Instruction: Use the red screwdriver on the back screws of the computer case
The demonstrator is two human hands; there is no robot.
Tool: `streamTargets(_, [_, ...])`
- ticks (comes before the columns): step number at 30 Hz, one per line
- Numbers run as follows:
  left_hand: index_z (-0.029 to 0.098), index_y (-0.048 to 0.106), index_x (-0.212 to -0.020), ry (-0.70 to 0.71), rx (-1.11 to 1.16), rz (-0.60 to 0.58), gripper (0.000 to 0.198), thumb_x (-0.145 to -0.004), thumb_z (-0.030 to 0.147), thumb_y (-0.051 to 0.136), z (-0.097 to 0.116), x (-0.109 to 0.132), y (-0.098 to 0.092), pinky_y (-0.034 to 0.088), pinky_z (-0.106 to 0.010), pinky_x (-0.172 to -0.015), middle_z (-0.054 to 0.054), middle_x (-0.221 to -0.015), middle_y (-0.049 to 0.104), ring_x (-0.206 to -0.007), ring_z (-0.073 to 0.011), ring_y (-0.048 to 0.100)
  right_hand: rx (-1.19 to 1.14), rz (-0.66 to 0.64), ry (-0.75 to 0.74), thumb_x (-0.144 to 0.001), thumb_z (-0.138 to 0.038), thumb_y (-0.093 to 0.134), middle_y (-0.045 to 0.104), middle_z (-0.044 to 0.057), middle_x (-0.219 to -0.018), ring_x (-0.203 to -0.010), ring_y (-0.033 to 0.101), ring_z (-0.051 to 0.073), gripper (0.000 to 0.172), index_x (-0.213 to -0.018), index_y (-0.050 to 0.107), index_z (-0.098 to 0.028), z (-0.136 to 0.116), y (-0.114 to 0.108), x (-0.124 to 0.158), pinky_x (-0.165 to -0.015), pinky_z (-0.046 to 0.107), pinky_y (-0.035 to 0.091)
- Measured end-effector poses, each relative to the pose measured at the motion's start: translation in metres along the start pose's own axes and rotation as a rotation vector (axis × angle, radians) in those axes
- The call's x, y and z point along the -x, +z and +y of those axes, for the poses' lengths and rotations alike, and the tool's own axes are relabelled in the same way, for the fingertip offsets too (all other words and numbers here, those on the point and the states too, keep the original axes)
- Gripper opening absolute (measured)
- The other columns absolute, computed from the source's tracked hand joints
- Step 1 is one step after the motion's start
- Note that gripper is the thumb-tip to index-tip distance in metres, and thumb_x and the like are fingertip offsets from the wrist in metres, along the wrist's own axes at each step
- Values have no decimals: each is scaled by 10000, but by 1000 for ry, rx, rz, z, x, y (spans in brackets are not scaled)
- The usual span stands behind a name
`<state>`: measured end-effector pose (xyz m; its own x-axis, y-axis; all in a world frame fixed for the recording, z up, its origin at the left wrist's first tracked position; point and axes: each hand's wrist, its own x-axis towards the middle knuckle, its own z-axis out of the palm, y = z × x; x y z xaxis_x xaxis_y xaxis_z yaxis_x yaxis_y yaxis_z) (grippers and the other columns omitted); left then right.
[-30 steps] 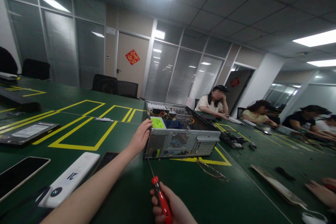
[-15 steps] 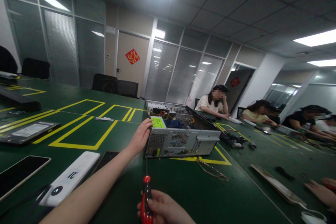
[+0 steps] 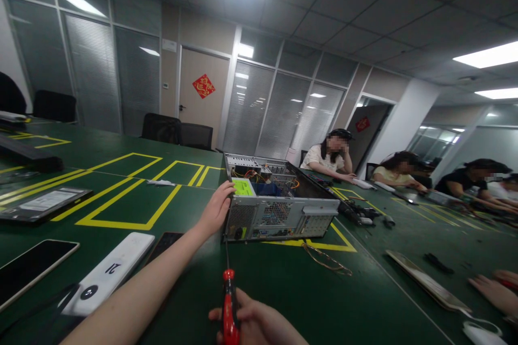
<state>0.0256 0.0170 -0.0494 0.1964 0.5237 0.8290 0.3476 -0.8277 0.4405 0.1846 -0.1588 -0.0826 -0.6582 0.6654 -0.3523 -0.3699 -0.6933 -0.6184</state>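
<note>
An opened computer case (image 3: 297,221) lies on the green table with its rear panel toward me. My left hand (image 3: 217,209) holds the case's left rear corner, fingers bent over the top edge beside a power supply with a bright green label (image 3: 243,187). Low in the view, my right hand (image 3: 259,319) has its fingers around the red and black handle of a screwdriver (image 3: 229,302). The shaft points away from me, and its tip is at the bottom left corner of the rear panel. Whether it sits in a screw is too small to tell. Coloured cables show inside the case.
Eyeglasses (image 3: 327,260) lie in front of the case. To the left are a white power bank (image 3: 111,275), a phone (image 3: 34,272) and a hard drive (image 3: 44,204). Another phone (image 3: 424,283) and a co-worker's hand (image 3: 496,291) are on the right. Several people sit beyond.
My right hand and the screwdriver handle have shifted slightly right, and the fingers have loosened and turned about the handle. My left hand and the case have stayed in place.
</note>
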Motion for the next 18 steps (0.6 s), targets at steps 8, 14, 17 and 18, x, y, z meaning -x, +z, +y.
streamTargets(8, [197,477,-1179,-3,7,4,338,-938,314,272,-1,0,0,281,-451,-1086,-96,-1314,453,-1298,-205,343,73,-41,-53,-607,-171,736,640,98,-1007,-877,633,207,631,-1169,450,-163,5,-6,-3,-790,372,402])
streamTargets(14, [202,475,-1176,-8,0,-1,329,-937,303,273,1,0,0,281,-451,-1087,-93,-1316,450,-1301,-205,336,46,237,-49,-539,-335,792,597,-17,-710,-624,590,116,423,-835,548,-157,5,-3,-4,-562,239,383])
streamTargets(17, [198,477,-1171,-5,0,-2,330,-937,307,272,1,-1,0,279,-447,-1089,-97,-1314,449,-1297,-202,342,55,252,-47,-556,-373,776,634,-1,-793,-552,574,97,428,-833,512,-182,3,-2,-2,-475,197,314])
streamTargets(18, [197,478,-1170,-3,2,-1,330,-937,308,273,1,-1,0,280,-446,-1088,-98,-1314,449,-1296,-202,344,61,236,-48,-580,-391,760,643,8,-815,-505,549,83,442,-883,509,-188,3,-2,-2,-450,189,281])
